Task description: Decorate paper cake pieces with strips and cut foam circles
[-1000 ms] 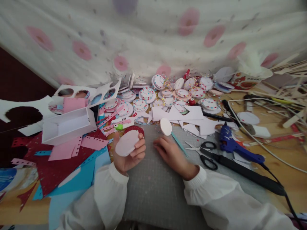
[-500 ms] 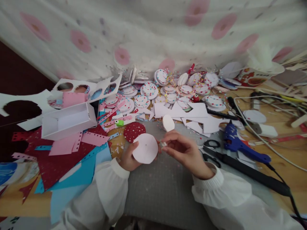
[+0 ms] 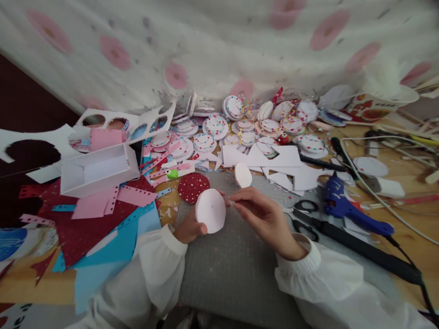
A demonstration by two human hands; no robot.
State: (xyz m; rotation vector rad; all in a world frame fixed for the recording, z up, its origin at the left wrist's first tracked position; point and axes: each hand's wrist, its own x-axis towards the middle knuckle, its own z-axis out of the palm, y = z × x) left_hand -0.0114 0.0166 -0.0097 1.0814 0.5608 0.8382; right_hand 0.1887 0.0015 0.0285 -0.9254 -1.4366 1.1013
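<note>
My left hand (image 3: 189,227) is closed on a pale pink paper disc (image 3: 211,210), holding it upright above the grey cutting mat (image 3: 226,269). My right hand (image 3: 264,218) is right beside the disc, its fingertips pinched on a tiny pale piece at the disc's right edge; I cannot make out what the piece is. A red dotted disc (image 3: 194,187) lies on the mat just behind the left hand. A small white oval (image 3: 243,175) lies behind the right hand.
Black scissors (image 3: 303,217), a blue glue gun (image 3: 346,208) and a black cabled tool (image 3: 366,253) lie to the right. Several decorated discs (image 3: 240,128) and white offcuts (image 3: 274,160) pile up at the back. A white box (image 3: 98,171) and coloured paper sheets (image 3: 103,228) are on the left.
My right hand rose from the mat and came to the disc's edge in a pinch. My left hand brought the disc from beside the red dotted disc to the middle and turned it upright.
</note>
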